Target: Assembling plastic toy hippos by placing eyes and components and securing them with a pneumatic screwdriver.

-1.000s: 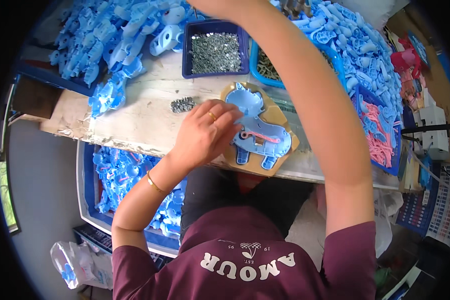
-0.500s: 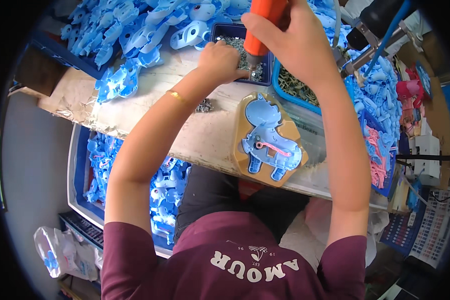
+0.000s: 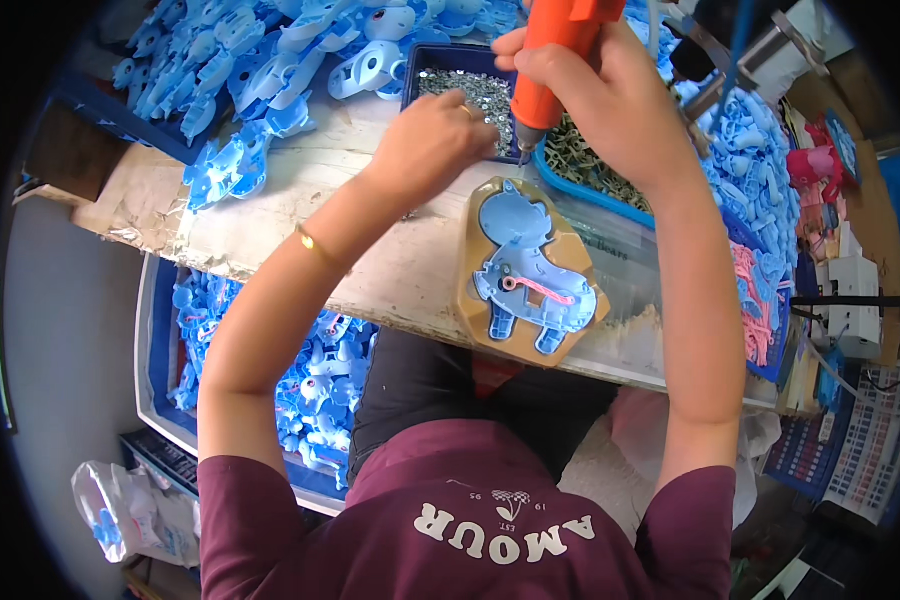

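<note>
My right hand [image 3: 605, 105] is wrapped round an orange power screwdriver [image 3: 555, 65], its bit pointing down beside the near right corner of a dark blue tray [image 3: 411, 92] of small silver screws [image 3: 470, 90]. Over that tray's near edge is my left hand [image 3: 435, 145], its fingers curled together; what they hold, if anything, is hidden. Closer to me a tan fixture [image 3: 473, 318] lies on the bench. Set in it is a light blue animal-shaped plastic half shell [image 3: 515, 220], hollow side up, with a pink strip [image 3: 545, 291] across its body.
Right of the screws stands a bright blue tray [image 3: 595, 197] of greenish metal pieces. Blue shells [image 3: 300, 60] are heaped at the far left, more [image 3: 745, 160] at the right above pink strips [image 3: 755, 310]. A bin [image 3: 160, 395] of blue parts sits below the bench's left edge.
The screwdriver has moved right and slightly nearer, its bit leaving the screws for the tray's corner. My left hand has drawn back a little from the screws toward me.
</note>
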Demonstrator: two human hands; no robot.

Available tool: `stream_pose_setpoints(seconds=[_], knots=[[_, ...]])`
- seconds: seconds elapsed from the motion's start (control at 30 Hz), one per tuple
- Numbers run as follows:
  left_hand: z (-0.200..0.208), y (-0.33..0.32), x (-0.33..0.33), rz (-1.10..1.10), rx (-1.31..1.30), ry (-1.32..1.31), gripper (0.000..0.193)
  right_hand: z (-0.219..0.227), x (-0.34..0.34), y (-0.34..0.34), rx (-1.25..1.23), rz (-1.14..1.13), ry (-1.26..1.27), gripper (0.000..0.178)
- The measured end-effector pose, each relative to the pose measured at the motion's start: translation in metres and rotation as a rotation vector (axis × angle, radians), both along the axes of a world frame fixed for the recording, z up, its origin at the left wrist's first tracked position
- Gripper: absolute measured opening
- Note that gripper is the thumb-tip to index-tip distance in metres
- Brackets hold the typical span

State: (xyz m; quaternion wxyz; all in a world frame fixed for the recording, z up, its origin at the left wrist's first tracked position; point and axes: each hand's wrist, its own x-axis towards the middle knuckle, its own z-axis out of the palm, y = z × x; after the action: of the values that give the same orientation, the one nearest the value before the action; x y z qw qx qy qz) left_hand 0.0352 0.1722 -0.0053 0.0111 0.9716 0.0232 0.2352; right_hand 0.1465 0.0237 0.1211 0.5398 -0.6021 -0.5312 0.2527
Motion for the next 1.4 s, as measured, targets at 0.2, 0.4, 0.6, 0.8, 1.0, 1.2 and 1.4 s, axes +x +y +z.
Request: stream_pose_setpoints(seconds=[0.2, 0.4, 0.6, 0.8, 1.0, 1.2, 1.4], knots=[[0.001, -0.051, -0.032, -0.212, -0.095, -0.173, 0.018, -0.003, -0.024, -0.029, 0.140, 0.087, 0.456, 0.031], [-0.001, -0.085, -0.041, -0.264, -0.553, -0.195, 0.015, -0.019, -0.044, -0.047, 0.251, -0.122, 0.403, 0.025], [-0.006, -0.099, -0.045, -0.250, -0.680, -0.161, 0.014, -0.030, -0.040, -0.064, 0.186, -0.157, 0.300, 0.029], [-0.006, -0.123, -0.052, -0.145, -0.833, -0.122, 0.020, -0.036, -0.040, -0.066, 0.315, -0.094, 0.164, 0.029], [-0.011, -0.125, -0.055, -0.220, -0.476, -0.102, 0.036, -0.055, -0.035, -0.091, 0.224, -0.244, 0.190, 0.032], [-0.016, -0.130, -0.057, -0.216, -0.352, -0.067, 0.029, -0.072, -0.032, -0.097, 0.170, -0.266, 0.262, 0.033], [-0.019, -0.133, -0.057, -0.221, -0.332, -0.069, 0.027, -0.080, -0.032, -0.100, 0.223, -0.279, 0.225, 0.028]])
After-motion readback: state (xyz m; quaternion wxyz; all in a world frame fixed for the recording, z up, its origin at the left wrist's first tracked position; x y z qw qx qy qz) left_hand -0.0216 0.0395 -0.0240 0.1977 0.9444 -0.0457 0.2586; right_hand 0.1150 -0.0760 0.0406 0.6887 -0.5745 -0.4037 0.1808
